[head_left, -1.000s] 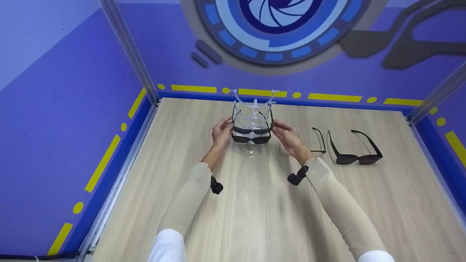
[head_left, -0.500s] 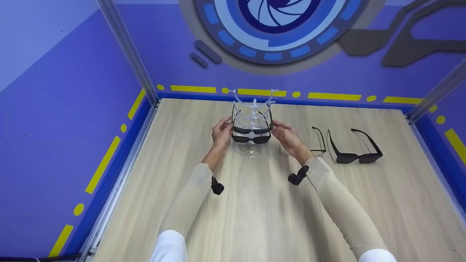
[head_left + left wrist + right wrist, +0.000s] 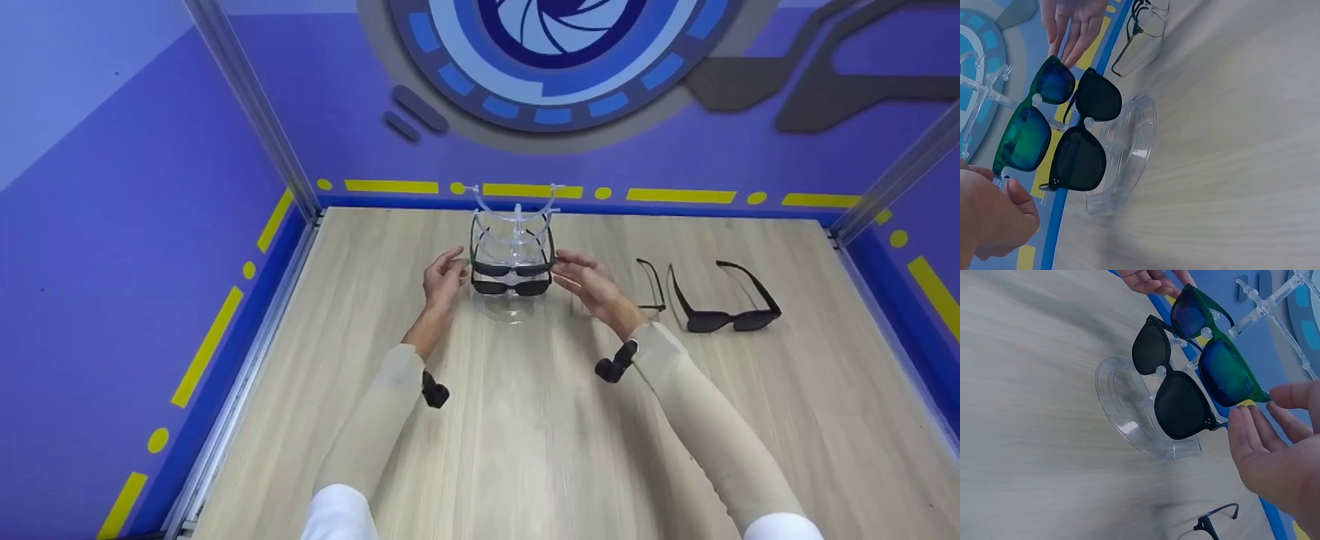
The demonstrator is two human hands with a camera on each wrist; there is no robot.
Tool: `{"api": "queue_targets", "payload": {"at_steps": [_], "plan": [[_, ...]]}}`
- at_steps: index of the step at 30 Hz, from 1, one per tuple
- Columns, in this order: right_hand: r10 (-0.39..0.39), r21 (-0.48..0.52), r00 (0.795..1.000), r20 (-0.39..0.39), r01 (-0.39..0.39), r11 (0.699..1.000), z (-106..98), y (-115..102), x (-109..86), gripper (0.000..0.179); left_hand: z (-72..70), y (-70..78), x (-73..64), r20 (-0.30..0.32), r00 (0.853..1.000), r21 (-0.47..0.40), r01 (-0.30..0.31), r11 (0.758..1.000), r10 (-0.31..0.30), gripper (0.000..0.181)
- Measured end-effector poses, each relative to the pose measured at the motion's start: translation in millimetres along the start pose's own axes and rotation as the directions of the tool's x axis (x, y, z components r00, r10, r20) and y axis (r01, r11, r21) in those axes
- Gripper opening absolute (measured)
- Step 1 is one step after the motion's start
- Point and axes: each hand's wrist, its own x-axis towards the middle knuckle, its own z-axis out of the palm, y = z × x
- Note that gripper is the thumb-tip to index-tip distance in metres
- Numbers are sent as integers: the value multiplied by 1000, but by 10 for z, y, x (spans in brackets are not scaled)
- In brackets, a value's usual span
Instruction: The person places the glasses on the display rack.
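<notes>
On a clear plastic display stand [image 3: 517, 214] hang two pairs of sunglasses, one above the other. The upper pair, green-framed sunglasses [image 3: 1225, 374], has mirrored blue-green lenses; the lower black sunglasses [image 3: 1078, 157] have dark lenses. My left hand [image 3: 442, 283] is just left of the green pair, with a small gap in the head view and its thumb apart from the fingers. Opposite it, my right hand [image 3: 595, 286] has its fingers spread, their tips right at the green frame's right hinge. Both pairs sit level across the stand.
Large black sunglasses [image 3: 731, 320] lie on the wooden table [image 3: 525, 450] at the right. Thin-framed eyeglasses [image 3: 660, 289] lie between them and my right hand, partly hidden by it. A blue printed wall [image 3: 420, 161] rises behind the stand.
My left hand has drawn slightly left, away from the green sunglasses. My right hand's fingers have loosened and spread at the other side. The sunglasses stay on the stand.
</notes>
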Motion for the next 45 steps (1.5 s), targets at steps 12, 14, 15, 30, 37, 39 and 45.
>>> {"api": "queue_targets", "payload": {"at_steps": [12, 14, 15, 30, 37, 39, 45], "plan": [[33, -181, 988, 154, -5, 983, -178, 67, -290, 50, -113, -21, -134, 83, 994, 5, 75, 997, -75, 28], [36, -185, 984, 177, -2, 983, -192, 81, -336, 52, -105, -17, -171, 98, 992, 11, 76, 997, -77, 27], [35, -185, 982, 187, 1, 983, -197, 88, -359, 52, -103, -16, -193, 109, 991, 12, 80, 997, -81, 27], [61, -240, 962, 265, 4, 971, -373, 154, -723, 58, -21, -80, -532, 306, 950, 55, 45, 997, -60, 24], [47, -231, 962, 269, 17, 973, -524, 216, -835, 51, -23, -173, -657, 413, 906, 95, 55, 994, -90, 30], [53, -230, 963, 265, 9, 973, -579, 243, -867, 50, -25, -196, -692, 433, 896, 106, 60, 993, -100, 30], [55, -218, 967, 247, 0, 976, -751, 301, -975, 56, 17, -268, -758, 483, 869, 116, 60, 991, -109, 30]]}}
